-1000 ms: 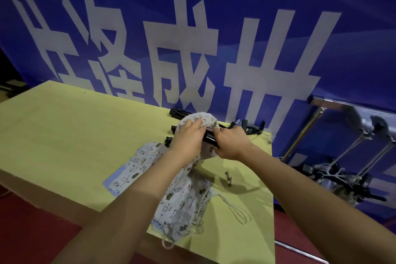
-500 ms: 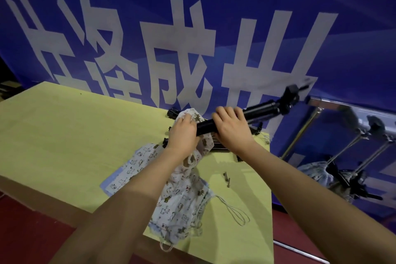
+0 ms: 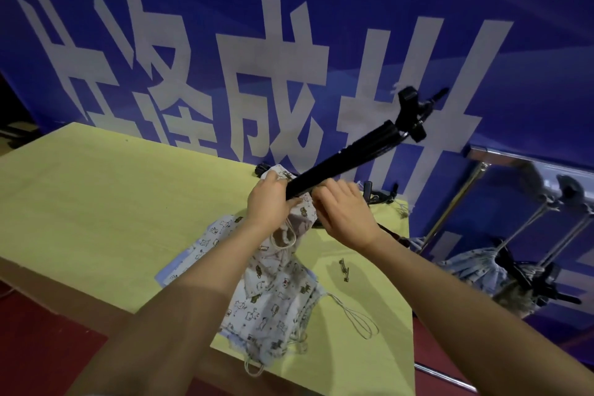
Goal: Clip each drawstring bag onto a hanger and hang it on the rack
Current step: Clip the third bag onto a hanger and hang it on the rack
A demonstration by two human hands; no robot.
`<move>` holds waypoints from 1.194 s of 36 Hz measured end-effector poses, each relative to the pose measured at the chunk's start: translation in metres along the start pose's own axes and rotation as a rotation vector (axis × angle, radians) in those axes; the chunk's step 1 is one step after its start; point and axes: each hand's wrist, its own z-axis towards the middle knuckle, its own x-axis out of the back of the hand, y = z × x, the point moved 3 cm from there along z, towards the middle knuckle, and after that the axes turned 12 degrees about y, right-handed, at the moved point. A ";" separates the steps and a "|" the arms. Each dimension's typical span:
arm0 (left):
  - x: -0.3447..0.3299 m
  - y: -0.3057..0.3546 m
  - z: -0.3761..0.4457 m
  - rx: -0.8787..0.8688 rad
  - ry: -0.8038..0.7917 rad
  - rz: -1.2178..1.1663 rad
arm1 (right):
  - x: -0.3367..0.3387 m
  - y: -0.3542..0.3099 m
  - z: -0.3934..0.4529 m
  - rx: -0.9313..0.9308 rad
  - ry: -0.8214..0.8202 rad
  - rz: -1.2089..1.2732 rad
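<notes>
— Far left?
— Bare stretch of pale yellow-green wooden tabletop (image 3: 96, 202), running out to its near edge above dark red floor (image 3: 48, 354). Plenty of free surface there. Behind, blue banner with large white characters (image 3: 273, 74), right up against the table's back edge.

— Toward the middle?
— Flat pile of white drawstring cloth bags printed with small animals (image 3: 273, 299), spilling over the near edge, loops of cord dangling off it. Left hand (image 3: 270, 199) raised above the pile, fingers curled around the gathered top of one printed bag (image 3: 299, 212) and pinching it against the lower end of a long black plastic clip hanger (image 3: 347, 161). That bag hanging down from the grip, lifted off the table at its top.

— And the other hand?
— Right hand (image 3: 344, 212) just beside the left, fingers curled at the hanger's lower end; exact hold blurred, but closed on the hanger. Hanger tilted up and to the right, its clip end high in open air before the banner.

— Further right?
— Small metal clip (image 3: 344, 269) alone on bare tabletop; more black hangers (image 3: 379, 196) lying by the back edge. Past the table's right edge, chrome metal rack (image 3: 482, 157) with bags already hung on hangers (image 3: 475, 270), well apart from the hands.
</notes>
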 end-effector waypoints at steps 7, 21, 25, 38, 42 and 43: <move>0.007 -0.003 -0.002 0.062 -0.015 -0.188 | -0.026 0.008 -0.008 -0.784 -0.557 0.236; 0.025 -0.015 -0.003 0.138 0.020 -0.425 | -0.072 -0.022 -0.009 -1.135 -0.801 0.530; 0.025 -0.018 -0.002 0.167 0.022 -0.470 | -0.074 -0.027 0.000 -1.198 -0.734 0.601; 0.022 -0.035 -0.002 0.144 -0.071 -0.501 | -0.065 0.015 0.012 -1.823 -0.095 0.843; 0.020 -0.033 -0.001 0.138 -0.072 -0.520 | -0.064 0.014 0.020 -1.686 -0.213 0.800; 0.020 -0.033 0.000 0.140 -0.075 -0.523 | -0.063 0.015 0.020 -1.619 -0.267 0.743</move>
